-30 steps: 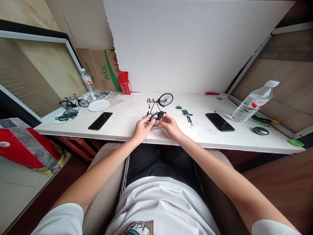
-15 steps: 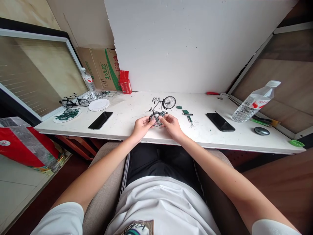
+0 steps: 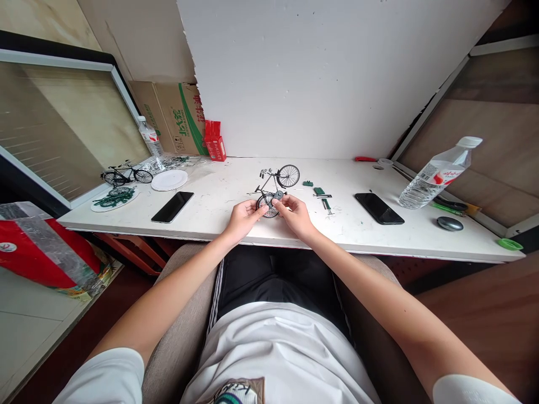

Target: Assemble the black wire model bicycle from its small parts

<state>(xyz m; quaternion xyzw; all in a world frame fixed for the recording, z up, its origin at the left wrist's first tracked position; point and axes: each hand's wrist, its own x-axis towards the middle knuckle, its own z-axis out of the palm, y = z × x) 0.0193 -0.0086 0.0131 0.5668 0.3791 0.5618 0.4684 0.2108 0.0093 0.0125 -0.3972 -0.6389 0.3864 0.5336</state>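
A black model bicycle (image 3: 269,182) is held at the table's near side, its front wheel (image 3: 288,175) pointing away to the upper right. My left hand (image 3: 246,217) pinches the near wheel from the left, thumb on the spokes. From the right, my right hand (image 3: 296,214) is closed on the same end of the bicycle, with a small dark grey disc-like part (image 3: 278,195) at its thumb and fingertips. The fingers partly hide where that part meets the bicycle. Right of the bicycle lie small green parts (image 3: 319,191) and a thin dark part (image 3: 327,205).
Phones (image 3: 172,206) (image 3: 379,208) lie on both sides of the white table (image 3: 219,221). A second model bicycle (image 3: 126,175), white lids (image 3: 169,180) and green strands (image 3: 114,197) are at left. At right stand a water bottle (image 3: 442,174) and a dark mouse-shaped object (image 3: 450,224).
The bicycle's front wheel has shifted slightly left. Both hands keep nearly the same grip. The whole view has moved a little.
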